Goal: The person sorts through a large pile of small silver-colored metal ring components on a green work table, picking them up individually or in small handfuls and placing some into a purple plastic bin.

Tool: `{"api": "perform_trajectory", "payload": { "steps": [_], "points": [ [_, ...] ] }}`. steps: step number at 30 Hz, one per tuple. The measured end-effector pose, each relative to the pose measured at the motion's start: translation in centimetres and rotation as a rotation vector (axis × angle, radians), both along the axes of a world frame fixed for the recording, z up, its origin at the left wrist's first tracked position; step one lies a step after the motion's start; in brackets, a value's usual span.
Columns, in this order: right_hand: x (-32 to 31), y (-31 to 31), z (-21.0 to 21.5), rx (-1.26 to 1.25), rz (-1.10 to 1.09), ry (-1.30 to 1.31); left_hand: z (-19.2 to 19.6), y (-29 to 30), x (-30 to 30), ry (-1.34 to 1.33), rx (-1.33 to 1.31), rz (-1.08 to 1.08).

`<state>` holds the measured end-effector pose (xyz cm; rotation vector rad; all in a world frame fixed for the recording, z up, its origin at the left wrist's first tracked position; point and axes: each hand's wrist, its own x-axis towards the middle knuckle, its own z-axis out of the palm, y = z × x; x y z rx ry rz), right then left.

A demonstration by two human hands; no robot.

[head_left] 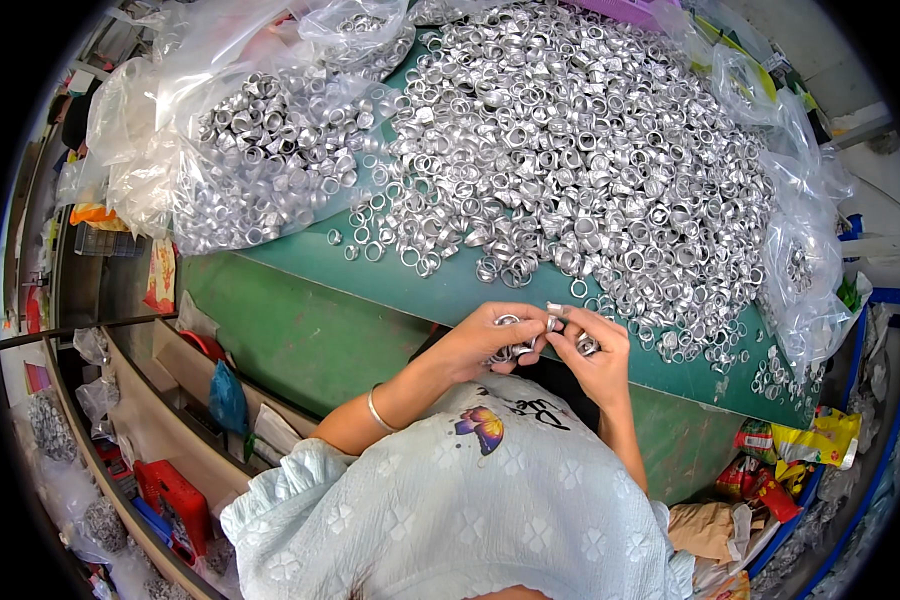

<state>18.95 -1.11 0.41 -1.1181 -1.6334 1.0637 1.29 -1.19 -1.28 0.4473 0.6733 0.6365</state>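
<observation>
My left hand (pixel 472 340), with a bangle on its wrist, is closed around several silver rings (pixel 511 352). Facing it, my right hand (pixel 603 362) also has silver rings (pixel 586 345) tucked in its curled fingers. Between the fingertips of both hands a small ring (pixel 551 323) is pinched; the fingers partly cover it. Both hands are just off the near edge of a green tabletop (pixel 450 275), in front of my body. Spread over that top is a large heap of silver rings (pixel 570 140), with a few loose ones along its near side.
A clear plastic bag (pixel 260 190) full of rings lies at the left of the table. More clear plastic (pixel 805 240) lines the right side. A purple basket (pixel 625 10) stands at the far edge. Drawers and a red plastic container (pixel 175 500) are at lower left; colourful packets (pixel 820 440) at lower right.
</observation>
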Motion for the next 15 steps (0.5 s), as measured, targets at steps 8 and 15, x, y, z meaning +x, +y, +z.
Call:
{"api": "perform_trajectory", "payload": {
  "steps": [8,15],
  "points": [
    [0.5,-0.4,-0.4,-0.124,-0.006,0.124,1.5,-0.2,0.5,0.223,0.156,0.057],
    [1.3,-1.0,-1.6,-1.278,0.018,1.482,2.1,-0.3,0.6,0.412,0.352,0.085]
  ]
}}
